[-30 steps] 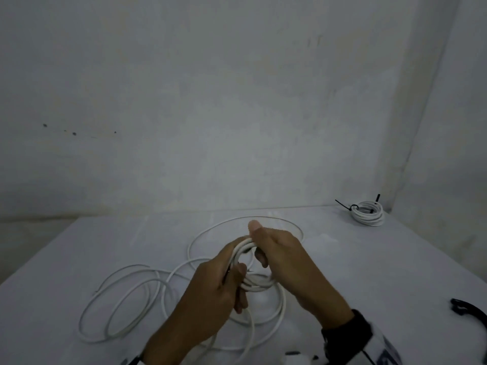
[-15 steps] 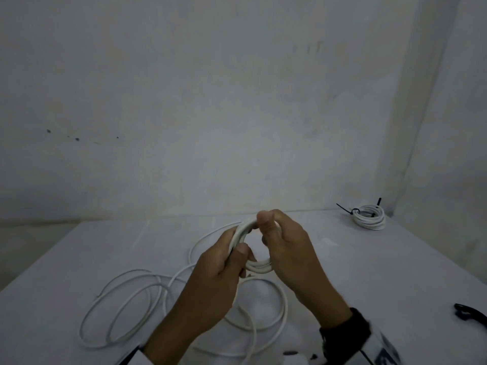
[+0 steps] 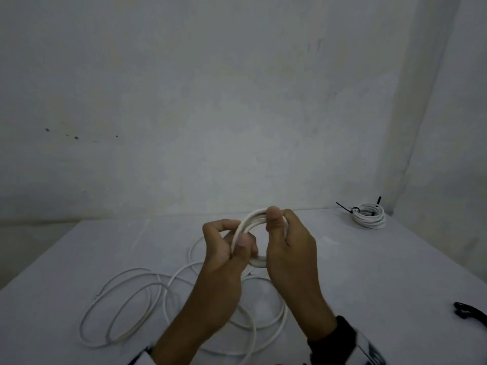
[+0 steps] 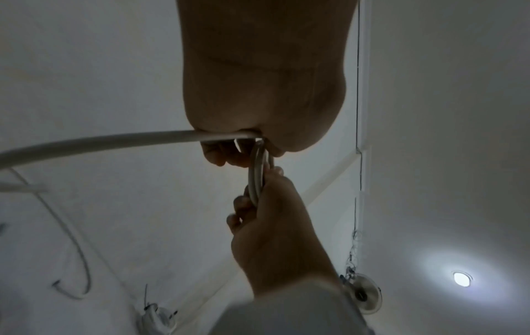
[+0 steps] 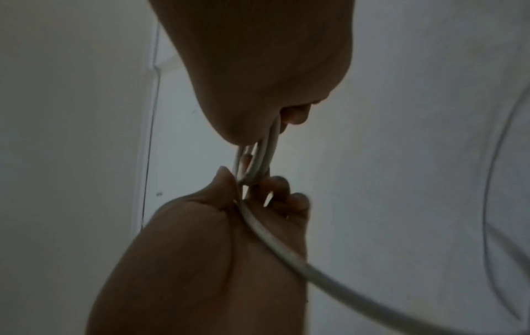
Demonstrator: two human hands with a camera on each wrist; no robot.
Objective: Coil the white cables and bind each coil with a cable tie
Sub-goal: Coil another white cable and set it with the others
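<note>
A small coil of white cable point(image 3: 250, 219) is held upright above the table between both hands. My left hand point(image 3: 232, 248) pinches the coil's left and lower side, thumb in front. My right hand point(image 3: 282, 227) grips its top right, thumb over the strands. The rest of the same cable point(image 3: 137, 296) lies in loose loops on the table below and to the left. In the left wrist view the coil point(image 4: 258, 172) runs between the two hands, and a strand point(image 4: 100, 140) leads off left. The right wrist view shows the coil point(image 5: 258, 156) edge-on.
A finished white coil point(image 3: 369, 216) bound with a black cable tie lies at the table's far right corner by the wall. Black cable ties point(image 3: 471, 313) lie at the right edge. The white table point(image 3: 369, 285) meets a grey wall behind.
Both hands have lifted the coil higher and further from me. The coil has turned more upright, and the loose loops on the table have drawn slightly inward.
</note>
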